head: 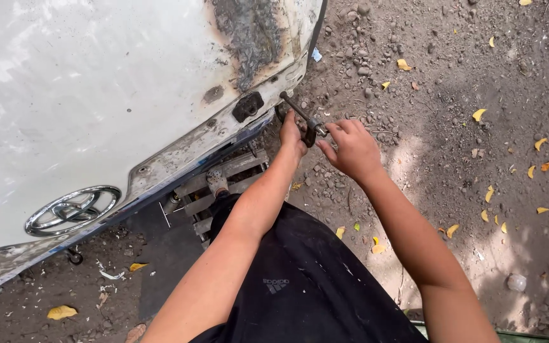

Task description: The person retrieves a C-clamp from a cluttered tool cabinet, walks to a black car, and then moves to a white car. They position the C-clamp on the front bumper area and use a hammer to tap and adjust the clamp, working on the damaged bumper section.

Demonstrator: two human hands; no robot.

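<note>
Bare dirt ground point(452, 127) all around, strewn with pebbles and yellow fallen leaves point(479, 114). Right hand point(351, 149) with fingertips pinched on the handle end of a dark metal clamp point(303, 117), gripping it firmly. Left hand point(291, 134) just beside, fingers curled around the clamp's lower part, right up against the panel's edge. Clamp itself angled across the rusty, scorched corner of a white car body panel point(96, 95), next to a black rubber stopper point(248, 106). Further out on the panel, a chrome oval emblem point(72, 209). Below, a wooden pallet point(230, 181) under a shoe point(216, 181), black shorts point(300, 279) filling the foreground.
</note>
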